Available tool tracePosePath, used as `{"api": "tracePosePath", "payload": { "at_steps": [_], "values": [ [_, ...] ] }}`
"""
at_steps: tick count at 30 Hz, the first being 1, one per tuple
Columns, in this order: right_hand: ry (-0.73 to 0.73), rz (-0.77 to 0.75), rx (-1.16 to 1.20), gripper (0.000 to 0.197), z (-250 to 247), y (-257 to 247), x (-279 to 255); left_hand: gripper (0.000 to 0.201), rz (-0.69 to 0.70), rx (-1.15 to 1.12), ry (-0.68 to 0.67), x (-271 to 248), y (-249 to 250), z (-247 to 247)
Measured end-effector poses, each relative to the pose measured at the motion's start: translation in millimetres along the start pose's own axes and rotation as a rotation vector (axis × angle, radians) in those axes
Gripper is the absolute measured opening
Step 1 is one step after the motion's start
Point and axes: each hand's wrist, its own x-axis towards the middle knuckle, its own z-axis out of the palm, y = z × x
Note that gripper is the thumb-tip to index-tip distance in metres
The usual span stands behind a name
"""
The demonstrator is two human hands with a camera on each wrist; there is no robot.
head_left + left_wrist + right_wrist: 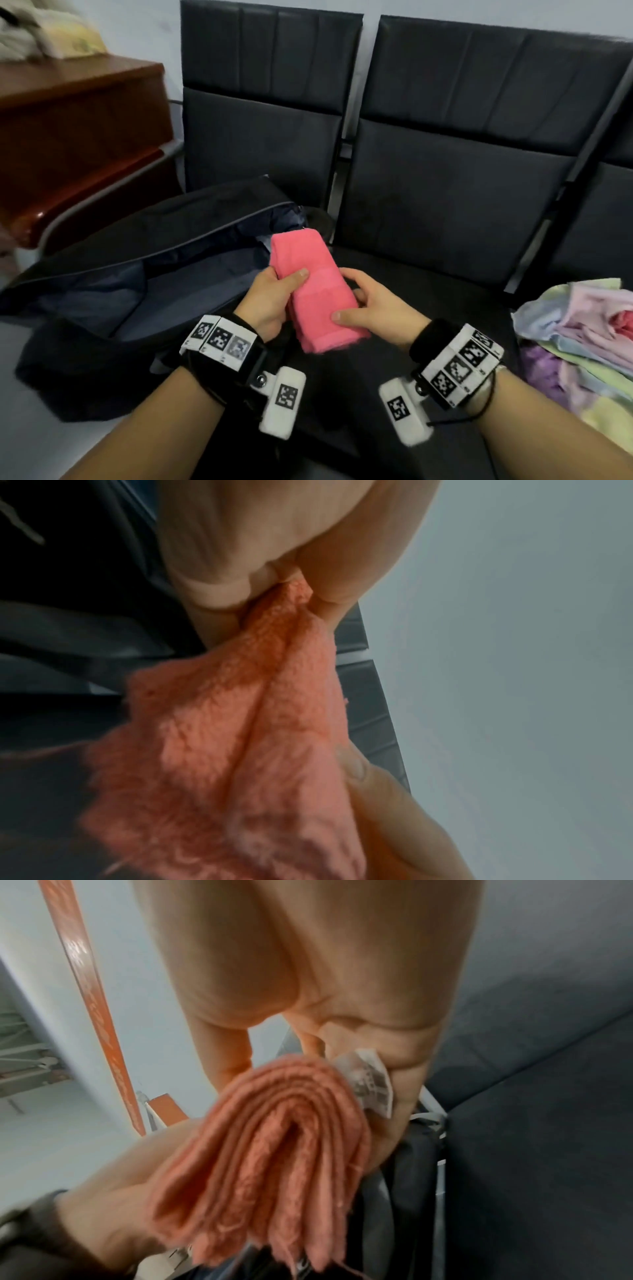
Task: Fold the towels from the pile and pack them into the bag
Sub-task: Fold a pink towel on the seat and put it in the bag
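Note:
A folded pink towel (317, 287) is held in the air between both hands, just right of the open black bag (144, 260). My left hand (274, 294) grips its left side, thumb on top. From the right my right hand (370, 305) grips the towel, with the thumb across its near end. The left wrist view shows the pink towel (240, 737) pinched in my left hand (291, 569). In the right wrist view the pink towel (274, 1164) shows its stacked folds and a white label (369, 1085). A pile of pastel towels (582, 339) lies at the right.
The bag lies unzipped on the left seat of a row of black chairs (445, 164). A brown wooden cabinet (75, 137) stands at the left with pale cloth on top. The pile sits on the seat at the far right edge.

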Motion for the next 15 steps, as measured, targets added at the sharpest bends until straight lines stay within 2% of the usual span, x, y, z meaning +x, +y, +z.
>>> {"api": "tracePosePath", "payload": {
  "at_steps": [6, 13, 15],
  "values": [
    [0.063, 0.012, -0.094, 0.067, 29, -27, 84, 0.032, -0.127, -0.099, 0.152, 42, 36, -57],
    [0.1, -0.034, -0.221, 0.026, 67, -46, 192, 0.038, -0.339, -0.157, 0.203, 101, 61, -116],
    [0.089, -0.016, -0.307, 0.021, 77, -42, 220, 0.038, -0.398, -0.155, 0.244, 122, 58, -129]
  ]
}}
